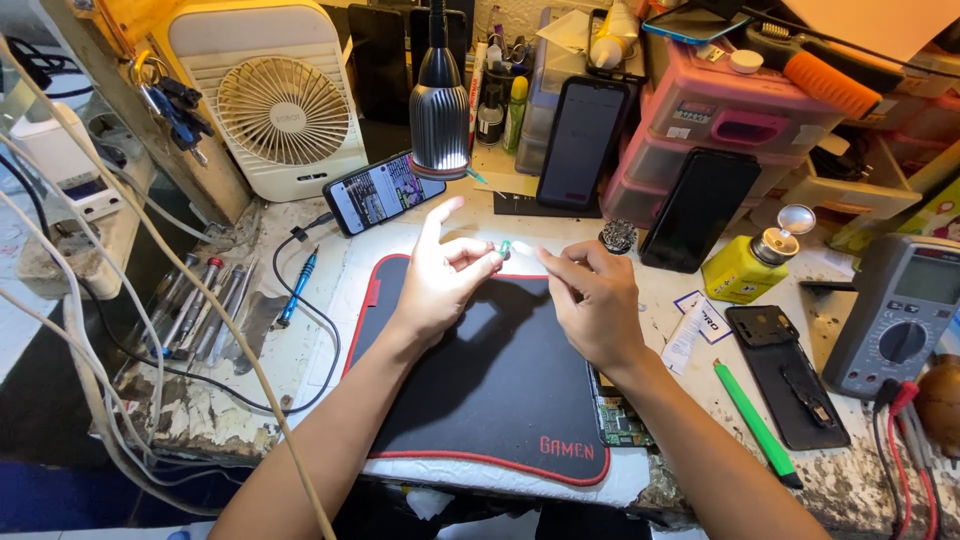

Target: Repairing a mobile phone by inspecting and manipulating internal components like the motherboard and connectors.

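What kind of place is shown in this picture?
Most likely a phone repair bench. A multimeter sits at the right, screwdrivers lie at the left, and an opened phone shows its circuit board beside the black mat.

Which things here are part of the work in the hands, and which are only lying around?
In use:
- left hand, pinching a small green part
- right hand, fingertips close to that part
- black mat under both hands
- lamp shining on them

Lying about:
- fan
- yellow bottle
- multimeter
- green pen
- screwdrivers
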